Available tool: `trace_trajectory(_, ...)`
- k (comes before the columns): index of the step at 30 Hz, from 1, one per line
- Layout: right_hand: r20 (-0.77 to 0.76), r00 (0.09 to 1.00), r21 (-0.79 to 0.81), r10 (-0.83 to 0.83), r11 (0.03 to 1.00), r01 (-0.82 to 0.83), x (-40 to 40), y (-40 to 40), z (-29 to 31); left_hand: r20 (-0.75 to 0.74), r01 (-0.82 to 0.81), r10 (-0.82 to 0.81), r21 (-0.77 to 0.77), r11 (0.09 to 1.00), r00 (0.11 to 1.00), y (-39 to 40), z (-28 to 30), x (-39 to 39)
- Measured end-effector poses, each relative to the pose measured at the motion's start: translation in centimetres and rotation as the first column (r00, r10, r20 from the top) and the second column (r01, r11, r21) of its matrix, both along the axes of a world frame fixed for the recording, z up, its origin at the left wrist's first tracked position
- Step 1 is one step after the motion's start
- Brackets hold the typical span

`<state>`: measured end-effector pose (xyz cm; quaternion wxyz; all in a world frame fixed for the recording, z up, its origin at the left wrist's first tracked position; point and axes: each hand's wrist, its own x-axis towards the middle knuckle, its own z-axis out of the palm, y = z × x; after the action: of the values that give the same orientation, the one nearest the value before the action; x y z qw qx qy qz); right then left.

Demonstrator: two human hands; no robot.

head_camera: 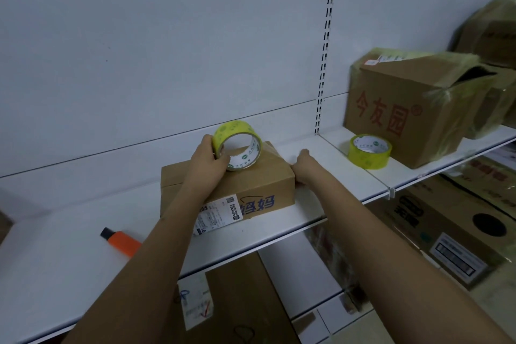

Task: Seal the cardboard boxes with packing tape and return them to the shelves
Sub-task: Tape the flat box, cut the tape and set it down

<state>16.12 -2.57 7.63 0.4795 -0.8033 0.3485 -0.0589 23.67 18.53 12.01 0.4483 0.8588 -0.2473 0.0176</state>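
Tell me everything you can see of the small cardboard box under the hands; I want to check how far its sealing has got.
The small cardboard box is plain brown, low and flat, and lies on the white shelf. Its front carries blue printed characters and a white shipping label that hangs past the shelf edge. A seam crosses its top at the left. The left hand holds a yellow tape roll upright on its top; a clear strip seems to run over the right edge, where the right hand presses its side.

A stockroom: white slotted metal shelving [279, 220] holding taped cardboard cartons [413, 109].
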Motion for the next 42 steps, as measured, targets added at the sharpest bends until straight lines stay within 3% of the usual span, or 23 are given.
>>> trace_trajectory(3,-0.048,0.999,-0.161,-0.012,0.987,0.004,-0.7,-1.0,0.5,-0.015,0.027,-0.027,0.009,1.0,1.0,0.1,0.0,-0.1)
trace_trajectory(6,0.203,0.977,-0.167,-0.067,0.981,0.102,0.1,-1.0,2.0,-0.036,0.019,-0.02,-0.013,1.0,0.999,-0.1,0.0,0.1)
trace_trajectory(8,0.26,0.964,-0.161,-0.057,0.982,0.102,0.9,0.0,3.0,-0.028,0.011,-0.011,-0.012,1.0,1.0,-0.2,-0.1,0.1)
trace_trajectory(11,0.122,0.991,-0.216,0.059,0.976,-0.032,2.0,1.6,2.5,-0.031,-0.006,0.006,-0.005,1.0,1.0,-0.3,-0.1,0.1)
trace_trajectory(15,-0.08,0.996,-0.344,0.027,0.938,-0.053,2.2,2.4,2.2,-0.069,0.008,-0.008,-0.005,1.0,0.998,-0.4,0.2,-0.4)
trace_trajectory(17,-0.138,0.99,-0.414,0.004,0.908,-0.061,2.0,2.4,2.7,0.026,0.011,-0.012,0.048,0.999,1.0,1.0,1.2,-0.7)
trace_trajectory(21,-0.183,0.983,-0.534,-0.029,0.842,-0.075,1.7,2.9,3.3,0.425,-0.134,0.064,0.136,0.982,0.903,10.3,3.7,2.0)
trace_trajectory(22,-0.188,0.982,-0.546,-0.028,0.834,-0.08,1.7,3.0,3.4,0.452,-0.155,0.023,0.258,0.954,0.892,13.1,3.7,3.0)
trace_trajectory(24,-0.196,0.98,-0.558,-0.018,0.824,-0.097,1.7,3.3,3.5,0.419,-0.13,-0.147,0.564,0.815,0.896,17.0,2.8,4.3)
trace_trajectory(26,-0.217,0.976,-0.558,-0.014,0.822,-0.112,1.8,3.6,3.6,0.372,-0.081,-0.262,0.697,0.712,0.89,18.5,1.5,5.0)
trace_trajectory(29,-0.232,0.972,-0.554,-0.035,0.826,-0.103,1.7,3.7,3.8,0.435,-0.103,-0.33,0.719,0.687,0.838,18.5,1.2,5.0)
trace_trajectory(33,-0.217,0.974,-0.598,-0.061,0.797,-0.083,1.7,4.2,3.9,0.433,-0.19,-0.402,0.834,0.517,0.807,17.7,0.6,4.3)
trace_trajectory(35,-0.18,0.981,-0.682,-0.071,0.728,-0.072,1.6,4.8,3.9,0.446,-0.23,-0.416,0.85,0.474,0.793,17.5,0.0,4.3)
trace_trajectory(38,-0.172,0.982,-0.849,-0.083,0.517,-0.105,1.6,6.5,4.1,0.459,-0.253,-0.417,0.85,0.462,0.784,16.9,-0.6,4.1)
trace_trajectory(40,-0.146,0.989,-0.861,0.04,0.486,-0.147,1.6,8.8,3.8,0.501,-0.28,-0.474,0.841,0.462,0.724,16.6,-1.2,3.7)
trace_trajectory(42,-0.21,0.934,-0.775,0.289,0.533,-0.339,1.1,11.1,2.9,0.534,-0.289,-0.497,0.824,0.488,0.684,16.3,-1.7,4.2)
